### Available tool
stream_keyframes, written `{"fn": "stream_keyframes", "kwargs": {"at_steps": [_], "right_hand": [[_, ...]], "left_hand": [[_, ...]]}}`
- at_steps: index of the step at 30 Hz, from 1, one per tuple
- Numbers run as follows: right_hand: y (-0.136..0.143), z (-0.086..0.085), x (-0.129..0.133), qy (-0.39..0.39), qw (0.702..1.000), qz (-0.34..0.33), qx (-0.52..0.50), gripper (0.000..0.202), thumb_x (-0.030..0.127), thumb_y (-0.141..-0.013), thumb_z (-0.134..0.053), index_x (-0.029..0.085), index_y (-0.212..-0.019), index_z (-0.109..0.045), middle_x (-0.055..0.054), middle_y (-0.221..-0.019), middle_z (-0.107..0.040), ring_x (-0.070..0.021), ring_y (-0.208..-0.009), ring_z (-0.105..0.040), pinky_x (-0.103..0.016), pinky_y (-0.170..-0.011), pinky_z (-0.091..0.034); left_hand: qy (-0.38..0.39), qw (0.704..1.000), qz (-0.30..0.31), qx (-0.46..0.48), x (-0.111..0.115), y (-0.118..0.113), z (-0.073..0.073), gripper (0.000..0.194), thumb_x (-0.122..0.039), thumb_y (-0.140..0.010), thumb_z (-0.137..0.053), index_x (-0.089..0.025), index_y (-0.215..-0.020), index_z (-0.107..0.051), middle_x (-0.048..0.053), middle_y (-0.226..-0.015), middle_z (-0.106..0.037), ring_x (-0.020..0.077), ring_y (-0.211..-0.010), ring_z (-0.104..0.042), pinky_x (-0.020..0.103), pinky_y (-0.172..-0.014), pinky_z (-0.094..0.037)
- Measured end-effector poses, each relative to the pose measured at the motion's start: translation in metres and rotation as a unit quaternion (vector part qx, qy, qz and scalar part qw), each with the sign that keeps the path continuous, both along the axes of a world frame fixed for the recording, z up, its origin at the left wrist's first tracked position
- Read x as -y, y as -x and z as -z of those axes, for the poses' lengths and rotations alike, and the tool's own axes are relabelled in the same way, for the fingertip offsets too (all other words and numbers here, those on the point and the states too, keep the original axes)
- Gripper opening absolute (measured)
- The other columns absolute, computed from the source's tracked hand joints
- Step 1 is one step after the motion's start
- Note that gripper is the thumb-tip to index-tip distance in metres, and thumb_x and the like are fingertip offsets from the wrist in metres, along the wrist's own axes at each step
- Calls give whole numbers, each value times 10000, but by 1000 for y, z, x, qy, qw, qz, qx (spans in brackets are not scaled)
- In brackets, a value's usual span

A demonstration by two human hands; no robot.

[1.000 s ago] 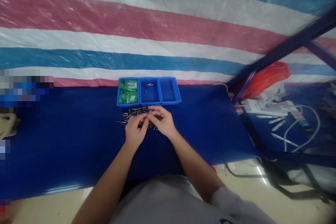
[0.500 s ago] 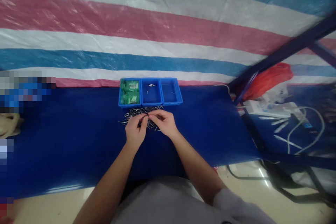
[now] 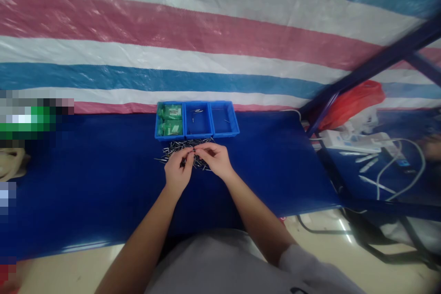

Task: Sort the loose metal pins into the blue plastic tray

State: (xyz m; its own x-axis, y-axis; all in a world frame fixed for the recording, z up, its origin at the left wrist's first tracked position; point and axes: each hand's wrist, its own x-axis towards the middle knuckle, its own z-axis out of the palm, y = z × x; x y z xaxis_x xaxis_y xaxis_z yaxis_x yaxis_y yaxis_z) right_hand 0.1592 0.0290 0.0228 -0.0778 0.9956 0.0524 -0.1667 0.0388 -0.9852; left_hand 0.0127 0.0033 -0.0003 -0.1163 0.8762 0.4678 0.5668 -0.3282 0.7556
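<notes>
My left hand [image 3: 178,169] and my right hand [image 3: 217,161] meet fingertip to fingertip, each closed in a pinch. Whatever lies between the fingertips is too small and too hidden to name. Just under and behind them spreads a pile of thin metal pieces [image 3: 174,146], silver and dark, like rivets or pins. My hands cover part of this pile. Behind it stands a blue three-part bin [image 3: 186,137]. Green packets [image 3: 172,127] fill its left compartment, while a few thin metal pieces [image 3: 197,110] lie in the middle one and at least one in the right.
The bin and pile rest on a blue tabletop [image 3: 93,179]. Striped plastic sheeting [image 3: 206,32] hangs behind. At right rise a dark metal frame [image 3: 372,66], a red bag [image 3: 358,101], a white power strip [image 3: 344,141] and cables. A beige object [image 3: 12,164] sits at the left edge.
My hands keep the same pinched pose over the pile, with hardly any movement. The view has shifted very slightly. At the far left edge, a blurred-out patch has turned from blue to green.
</notes>
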Motion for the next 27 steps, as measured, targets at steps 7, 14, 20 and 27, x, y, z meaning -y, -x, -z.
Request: {"fn": "stream_keyframes", "kwargs": {"at_steps": [7, 14, 20, 27], "right_hand": [[0, -2, 1, 4, 1000, -8, -3, 220, 390, -725, -802, 218, -861, -775, -36, -830, -768, -160, -699, -702, -303, -683, -601], [0, -4, 1, 37, 998, -46, -16, 215, 374, -707, -817, 213, -843, -777, -17, -738, -742, -134, -590, -646, -284, -592, -561], [-5, 1, -3, 77, 993, -60, -65, 228, 363, -692, -830, 204, -845, -775, -5, -693, -723, -108, -534, -610, -258, -544, -528], [-6, 7, -8, 79, 995, -18, -57, 244, 375, -687, -829, 190, -836, -771, -10, -677, -715, -117, -540, -616, -267, -548, -533]], "left_hand": [[33, 999, 1, -9, 0, 0, 0, 199, -332, -941, -534, -208, -1044, -653, 13, -821, -708, 131, -770, -672, 257, -751, -507], [35, 999, -30, -27, 0, 3, 1, 252, -380, -950, -505, -198, -893, -669, 3, -694, -670, 141, -693, -636, 259, -710, -476], [27, 999, -29, -5, 1, 4, -1, 325, -336, -990, -404, -199, -864, -669, -2, -644, -641, 136, -684, -621, 261, -736, -465], [58, 997, -40, 15, 2, 2, -6, 346, -351, -997, -377, -201, -890, -670, -13, -622, -628, 126, -662, -622, 249, -725, -464]]}}
